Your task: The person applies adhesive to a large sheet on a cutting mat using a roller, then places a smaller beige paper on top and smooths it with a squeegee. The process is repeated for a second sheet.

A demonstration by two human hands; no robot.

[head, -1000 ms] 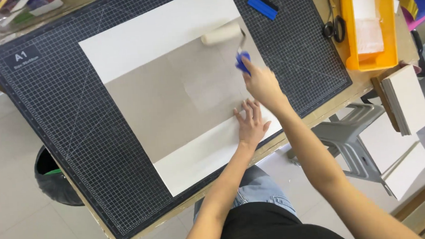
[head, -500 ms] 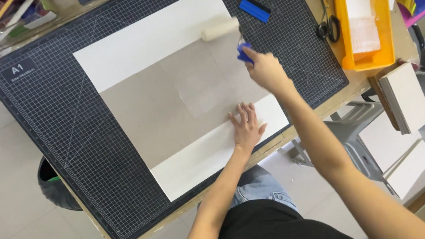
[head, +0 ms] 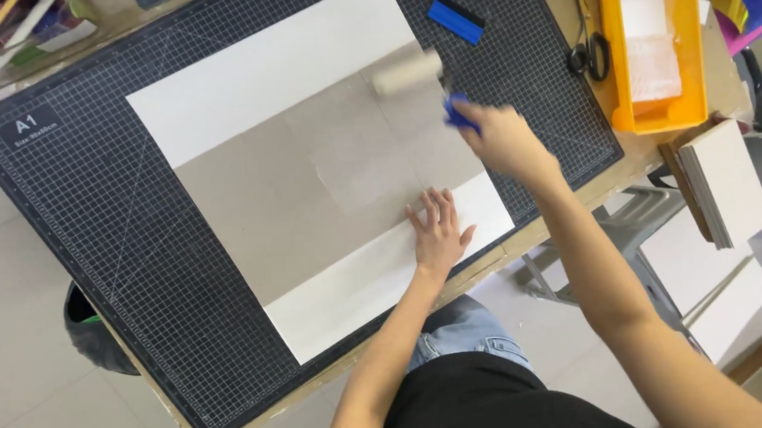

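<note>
A person leans over a worktop [head: 524, 247] covered by a large black cutting mat [head: 135, 220] printed with a white grid. On the mat lies a big white sheet [head: 266, 71], set at an angle, with a grey-brown board [head: 309, 192] laid across its middle so that white shows above and below it. A paler, slightly shinier patch marks the board near its centre.

The right hand [head: 504, 136] holds a small roller [head: 408, 71] by its blue handle [head: 458, 112], the fingers curled closed around that handle. The roller's cream-coloured cylinder rests on the upper right corner of the board, just beyond the knuckles, and looks slightly blurred.

The left hand [head: 439, 232] lies flat and open, fingers spread, holding nothing. Its palm presses on the lower white strip of the sheet, with the fingertips reaching onto the edge of the board. The roller sits well above this hand, toward the far side of the mat.

Past the roller, a flat blue scraper [head: 455, 20] lies on the mat. To the right are black scissors [head: 589, 47] and an orange bin [head: 653, 43] holding pale material. A stack of boards [head: 727, 180] sits beyond the worktop's right edge.
</note>
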